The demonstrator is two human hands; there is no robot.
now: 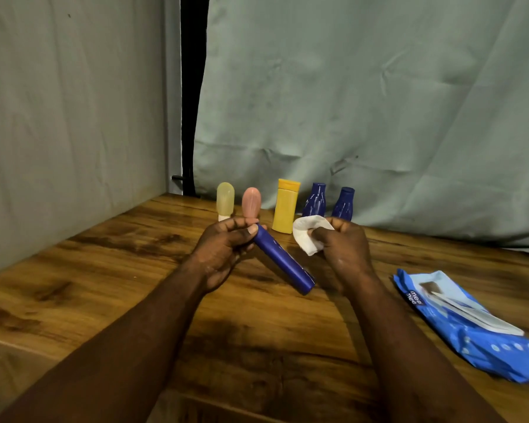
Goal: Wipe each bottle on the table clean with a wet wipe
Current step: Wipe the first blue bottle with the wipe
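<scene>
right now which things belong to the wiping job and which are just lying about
Job: long blue bottle in left hand, wet wipe in right hand, pale yellow bottle, pink bottle, yellow bottle, two dark blue bottles, wipes pack.
Lying about: cloth backdrop.

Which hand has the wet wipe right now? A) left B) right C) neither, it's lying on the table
B: the right hand holds the crumpled wet wipe off the table, while the left hand grips the long blue bottle.
</scene>
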